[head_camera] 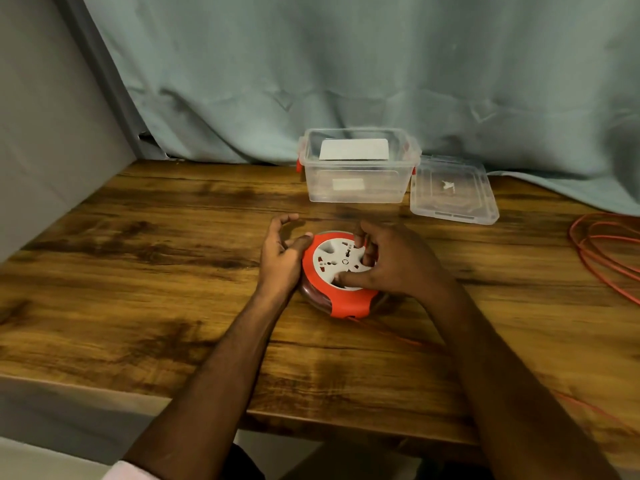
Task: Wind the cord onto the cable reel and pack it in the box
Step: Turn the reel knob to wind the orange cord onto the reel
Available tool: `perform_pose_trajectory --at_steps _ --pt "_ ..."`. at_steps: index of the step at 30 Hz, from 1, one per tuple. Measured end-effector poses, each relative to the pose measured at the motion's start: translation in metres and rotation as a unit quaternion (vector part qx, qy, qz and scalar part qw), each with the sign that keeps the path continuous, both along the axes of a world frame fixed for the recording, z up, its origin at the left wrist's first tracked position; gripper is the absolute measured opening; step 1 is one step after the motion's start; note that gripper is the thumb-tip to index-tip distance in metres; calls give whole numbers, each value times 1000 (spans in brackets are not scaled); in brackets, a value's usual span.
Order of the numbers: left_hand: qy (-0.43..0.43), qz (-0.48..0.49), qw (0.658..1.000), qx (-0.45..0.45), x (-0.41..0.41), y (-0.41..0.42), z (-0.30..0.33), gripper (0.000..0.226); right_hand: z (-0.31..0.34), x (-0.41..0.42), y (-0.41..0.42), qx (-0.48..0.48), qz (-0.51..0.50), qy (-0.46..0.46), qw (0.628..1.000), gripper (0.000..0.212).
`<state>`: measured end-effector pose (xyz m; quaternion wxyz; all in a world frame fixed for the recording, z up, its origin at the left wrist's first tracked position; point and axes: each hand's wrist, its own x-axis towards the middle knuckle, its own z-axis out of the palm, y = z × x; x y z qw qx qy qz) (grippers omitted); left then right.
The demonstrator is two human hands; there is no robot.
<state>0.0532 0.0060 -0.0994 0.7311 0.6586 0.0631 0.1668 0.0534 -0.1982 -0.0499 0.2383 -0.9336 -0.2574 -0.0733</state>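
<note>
We see a round orange cable reel with a white socket face (337, 271) lying flat on the dark-grained wooden table (138, 271), near its middle. The left hand (282, 256) braces the reel's left rim, thumb pressed on the orange edge while the other fingers (285, 220) curl loosely open above the table. The right hand (394, 261) lies over the white face, its fingers (360, 239) hooked into the recesses and gripping it. A thin orange cord (602, 258) leaves the reel's near edge, and loose loops of it lie at the table's right side. Behind the reel stands an open clear plastic box with orange latches (358, 188), with its clear lid (453, 192) flat just to its right.
</note>
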Motion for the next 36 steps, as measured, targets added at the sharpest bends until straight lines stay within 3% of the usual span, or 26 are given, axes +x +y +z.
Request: perform_pose_trajectory --at_steps 4,12,15,21,36 --pt "0 -5 1000 -14 -1 -2 3 34 -8 -1 15 -11 -34 -1 999 54" --pt "9 -17 999 -32 -4 -4 7 27 1 -5 7 41 31 -12 999 28" --pt "8 -28 999 -23 -4 -3 7 29 7 -4 -7 60 87 39 994 45" --pt "6 -30 1000 -7 -4 -3 7 28 8 1 -12 5 85 90 992 91" --pt "6 -26 999 -19 -1 -4 4 33 9 1 -15 41 61 59 996 94"
